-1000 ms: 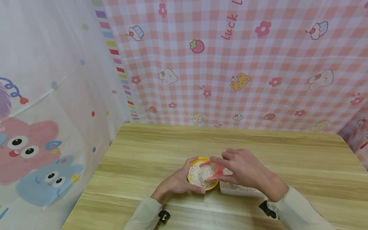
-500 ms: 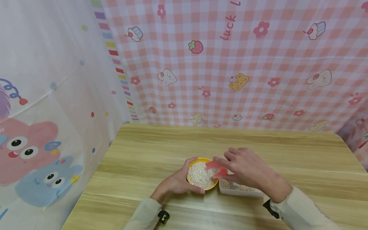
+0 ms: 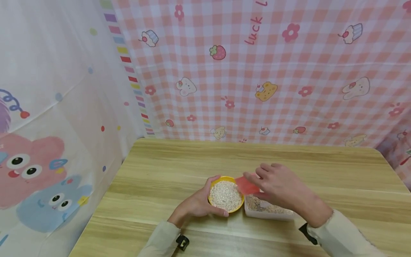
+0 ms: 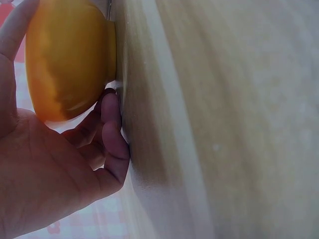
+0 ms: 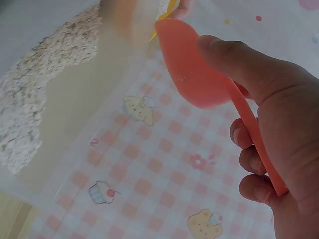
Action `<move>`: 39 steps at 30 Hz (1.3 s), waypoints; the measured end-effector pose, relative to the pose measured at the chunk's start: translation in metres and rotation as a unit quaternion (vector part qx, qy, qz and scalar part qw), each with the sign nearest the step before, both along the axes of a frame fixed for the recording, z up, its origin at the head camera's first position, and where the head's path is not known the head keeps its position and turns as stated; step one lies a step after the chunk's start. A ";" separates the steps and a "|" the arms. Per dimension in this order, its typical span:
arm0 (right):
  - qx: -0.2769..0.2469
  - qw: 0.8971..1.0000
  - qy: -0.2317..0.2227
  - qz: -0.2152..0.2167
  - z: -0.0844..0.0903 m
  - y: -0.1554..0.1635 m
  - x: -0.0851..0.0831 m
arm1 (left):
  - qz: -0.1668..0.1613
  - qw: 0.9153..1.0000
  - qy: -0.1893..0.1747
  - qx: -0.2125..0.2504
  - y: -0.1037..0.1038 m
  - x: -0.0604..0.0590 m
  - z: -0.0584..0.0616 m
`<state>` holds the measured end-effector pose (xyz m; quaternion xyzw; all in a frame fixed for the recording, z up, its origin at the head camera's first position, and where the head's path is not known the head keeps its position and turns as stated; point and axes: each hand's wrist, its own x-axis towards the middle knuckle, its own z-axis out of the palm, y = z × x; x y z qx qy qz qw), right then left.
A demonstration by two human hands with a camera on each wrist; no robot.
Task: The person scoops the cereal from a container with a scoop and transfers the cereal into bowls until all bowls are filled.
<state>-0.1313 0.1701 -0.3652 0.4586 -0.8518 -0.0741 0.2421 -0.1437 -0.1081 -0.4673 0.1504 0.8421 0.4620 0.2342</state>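
A yellow bowl (image 3: 226, 196) full of pale grain stands on the wooden table (image 3: 179, 167). My left hand (image 3: 196, 202) grips its near-left side, thumb on the far rim; the left wrist view shows the bowl (image 4: 70, 57) cupped by that hand (image 4: 60, 164). Just right of the bowl stands a white box (image 3: 268, 210) holding more grain. My right hand (image 3: 279, 185) holds a red-pink spoon (image 3: 246, 185) above the gap between bowl and box. In the right wrist view the spoon (image 5: 199, 69) looks empty, pinched by thumb and fingers (image 5: 259, 129).
Pink checked cloth (image 3: 263, 71) with cartoon prints hangs behind the table, and a white cartoon curtain (image 3: 48, 125) closes off the left side. The table's rounded right corner (image 3: 382, 153) lies at the far right. Bare wood stretches behind the bowl and box.
The right hand has lifted the spoon out of the bowl and moved it right, toward the white box. The left hand and bowl have stayed put.
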 end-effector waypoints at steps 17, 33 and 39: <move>-0.067 0.997 -0.019 -0.042 0.004 0.041 0.002 | 0.005 1.000 -0.001 0.007 0.001 0.002 0.002; -0.033 0.970 -0.169 -0.169 0.008 0.061 0.015 | 0.006 1.000 0.003 0.010 0.003 0.001 0.002; -0.009 0.957 -0.210 -0.201 0.002 0.064 0.016 | 0.002 1.000 0.018 0.000 0.002 0.002 0.003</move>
